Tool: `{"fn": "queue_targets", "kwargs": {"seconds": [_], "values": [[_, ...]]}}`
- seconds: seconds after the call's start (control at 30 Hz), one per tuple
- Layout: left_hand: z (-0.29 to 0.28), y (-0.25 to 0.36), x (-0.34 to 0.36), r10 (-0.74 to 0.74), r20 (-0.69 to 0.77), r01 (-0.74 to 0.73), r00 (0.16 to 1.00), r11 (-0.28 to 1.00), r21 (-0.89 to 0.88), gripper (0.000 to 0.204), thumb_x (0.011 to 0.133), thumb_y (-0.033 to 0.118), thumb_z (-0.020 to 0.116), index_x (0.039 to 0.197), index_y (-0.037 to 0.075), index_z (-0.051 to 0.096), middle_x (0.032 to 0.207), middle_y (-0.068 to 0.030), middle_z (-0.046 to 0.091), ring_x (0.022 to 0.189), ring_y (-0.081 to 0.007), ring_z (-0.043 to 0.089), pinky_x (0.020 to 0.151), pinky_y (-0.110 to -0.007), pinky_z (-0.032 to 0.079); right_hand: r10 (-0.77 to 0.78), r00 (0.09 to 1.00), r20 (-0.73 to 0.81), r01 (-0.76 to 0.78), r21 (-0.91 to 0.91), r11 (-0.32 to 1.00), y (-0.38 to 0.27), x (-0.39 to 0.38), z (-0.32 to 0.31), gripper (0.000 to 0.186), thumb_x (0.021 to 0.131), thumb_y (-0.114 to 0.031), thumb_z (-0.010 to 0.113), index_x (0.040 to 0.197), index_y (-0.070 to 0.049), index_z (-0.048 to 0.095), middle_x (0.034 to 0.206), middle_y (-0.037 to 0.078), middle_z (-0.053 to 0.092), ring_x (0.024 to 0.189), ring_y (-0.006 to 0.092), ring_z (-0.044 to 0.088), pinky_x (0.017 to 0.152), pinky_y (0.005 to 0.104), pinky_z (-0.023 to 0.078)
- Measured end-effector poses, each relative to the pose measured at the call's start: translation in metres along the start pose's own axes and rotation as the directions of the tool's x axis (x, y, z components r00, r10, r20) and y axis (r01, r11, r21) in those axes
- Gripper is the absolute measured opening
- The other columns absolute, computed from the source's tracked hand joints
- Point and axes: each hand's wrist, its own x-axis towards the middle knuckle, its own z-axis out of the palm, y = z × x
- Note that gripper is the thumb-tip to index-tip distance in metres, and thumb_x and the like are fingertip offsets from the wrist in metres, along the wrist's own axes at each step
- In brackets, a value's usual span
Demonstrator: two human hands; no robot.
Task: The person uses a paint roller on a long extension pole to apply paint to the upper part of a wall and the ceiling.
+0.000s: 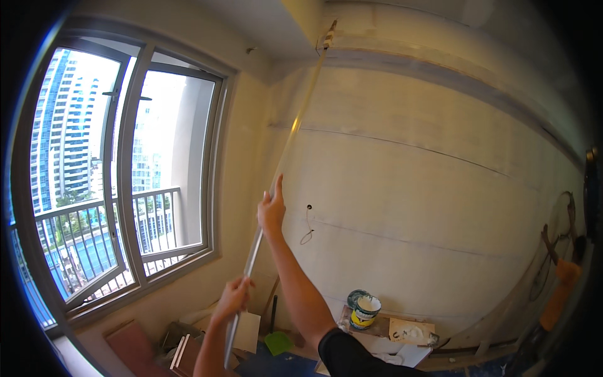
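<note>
A long, thin metallic pole (293, 130) slants up from the lower middle to the far upper corner of the room. At its top end a small brush-like head (328, 38) is close to the corner where the wall meets the ceiling beam; whether it touches cannot be made out. Higher on the pole is my right hand (271, 212), closed around it with the index finger pointing up along the shaft. Lower down, my left hand (232, 300) grips the same pole with curled fingers. The pole's bottom end passes beside my left forearm.
Tall windows (125, 182) with panes swung open stand at the left. By the wall's foot are a paint bucket (365, 311), a board with white compound (411, 331), a green dustpan (277, 343) and stacked panels (186, 355). A thin wire (308, 235) hangs from the wall.
</note>
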Motion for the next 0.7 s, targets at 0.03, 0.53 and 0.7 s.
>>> {"fn": "queue_targets", "kwargs": {"seconds": [0.03,0.53,0.7], "values": [[-0.009,0.017,0.015,-0.007,-0.010,0.007,1.000,1.000,-0.001,0.035,0.101,0.041,0.045,0.093,0.008,0.056,0.052,0.0077,0.031,0.042,-0.0036,0.027,0.038,-0.023,0.023,0.005,1.000,0.014,-0.005,-0.023,1.000,-0.016,0.016,0.011,0.072,0.093,-0.004,0.053,0.153,-0.024,0.017,0.104,0.027,0.066,0.067,0.0331,0.065,0.063,0.0429,0.051],[-0.030,0.036,0.007,-0.078,0.055,0.079,0.995,0.997,-0.023,0.039,0.101,0.045,0.043,0.090,0.009,0.054,0.054,0.0071,0.031,0.042,-0.0036,0.028,0.038,-0.022,0.023,-0.099,0.995,0.033,0.100,-0.025,0.995,-0.007,0.023,0.036,0.074,0.094,-0.004,0.048,0.154,-0.026,0.010,0.088,0.020,0.065,0.056,0.0226,0.060,0.051,0.0364,0.050],[-0.025,0.116,0.052,-0.003,0.107,0.000,0.994,1.000,0.020,0.039,0.101,0.046,0.042,0.091,0.009,0.052,0.054,0.0082,0.028,0.042,-0.0027,0.023,0.037,-0.022,0.021,-0.114,0.993,-0.024,0.113,-0.044,0.993,-0.073,0.102,0.031,0.089,0.083,0.005,0.052,0.154,-0.022,0.006,0.086,0.023,0.065,0.067,0.0337,0.065,0.062,0.0418,0.053]]}}
